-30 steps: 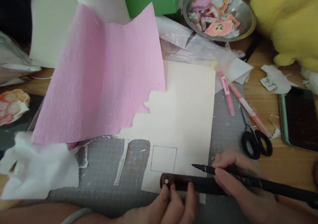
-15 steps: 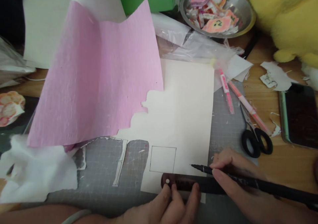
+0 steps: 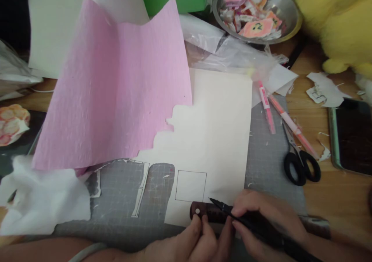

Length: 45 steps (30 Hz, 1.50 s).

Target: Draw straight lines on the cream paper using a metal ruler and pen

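My left hand [image 3: 192, 238] presses its bent fingertips onto the near edge of a dark brown flat strip [image 3: 210, 212] with a rounded end and a pale round spot. The strip lies across the lower part of a white paper sheet [image 3: 217, 138]. A small four-sided outline [image 3: 191, 185] is drawn on the sheet just above the strip's left end. My right hand [image 3: 255, 219] is closed around a black pen [image 3: 222, 206]. The pen tip is close to the outline's lower right corner; whether it touches the paper I cannot tell. My right hand covers part of the strip.
Pink crepe-like paper [image 3: 116, 91] overlaps the sheet's left. A grey cutting mat [image 3: 116, 200] lies beneath. Rightward are black-handled scissors [image 3: 302, 167], pink markers [image 3: 266, 107] and a phone [image 3: 353, 134]. Behind stands a metal bowl [image 3: 292, 25] of paper cutouts; crumpled white paper [image 3: 46, 204] sits left.
My right hand has moved left with the pen, bringing the tip toward the drawn outline. My left hand stays on the strip. The view has shifted slightly.
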Each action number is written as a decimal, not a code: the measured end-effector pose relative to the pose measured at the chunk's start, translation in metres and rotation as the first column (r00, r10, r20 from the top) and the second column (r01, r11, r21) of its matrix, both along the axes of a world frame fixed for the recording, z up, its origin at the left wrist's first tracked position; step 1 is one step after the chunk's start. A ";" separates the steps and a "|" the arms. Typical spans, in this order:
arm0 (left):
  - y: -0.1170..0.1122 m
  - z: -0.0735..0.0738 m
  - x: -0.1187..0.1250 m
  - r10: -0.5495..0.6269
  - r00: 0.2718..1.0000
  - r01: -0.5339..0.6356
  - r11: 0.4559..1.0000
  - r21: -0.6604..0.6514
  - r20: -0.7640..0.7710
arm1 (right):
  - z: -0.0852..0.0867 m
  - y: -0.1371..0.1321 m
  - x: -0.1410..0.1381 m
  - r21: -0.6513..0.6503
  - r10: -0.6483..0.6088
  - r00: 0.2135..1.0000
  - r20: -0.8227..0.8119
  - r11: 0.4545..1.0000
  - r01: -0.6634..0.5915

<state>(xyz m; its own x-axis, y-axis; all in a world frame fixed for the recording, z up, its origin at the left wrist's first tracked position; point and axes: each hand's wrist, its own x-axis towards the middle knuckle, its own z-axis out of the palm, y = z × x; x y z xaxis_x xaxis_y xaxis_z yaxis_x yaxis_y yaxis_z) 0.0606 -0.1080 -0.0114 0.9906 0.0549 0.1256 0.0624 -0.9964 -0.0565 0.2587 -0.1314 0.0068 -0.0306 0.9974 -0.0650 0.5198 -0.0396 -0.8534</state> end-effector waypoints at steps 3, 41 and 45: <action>0.001 0.001 0.000 -0.010 1.000 0.010 1.000 0.016 -0.015 | -0.006 -0.005 0.000 0.096 0.004 1.000 -0.002 0.995 -0.004; 0.003 0.002 -0.003 -0.079 0.994 0.083 0.995 0.047 -0.072 | -0.010 0.000 0.005 0.005 0.130 0.992 0.000 0.992 -0.130; -0.001 -0.002 -0.003 -0.057 0.997 0.060 0.997 0.051 -0.059 | -0.009 0.001 0.004 0.008 0.117 0.993 0.004 0.993 -0.117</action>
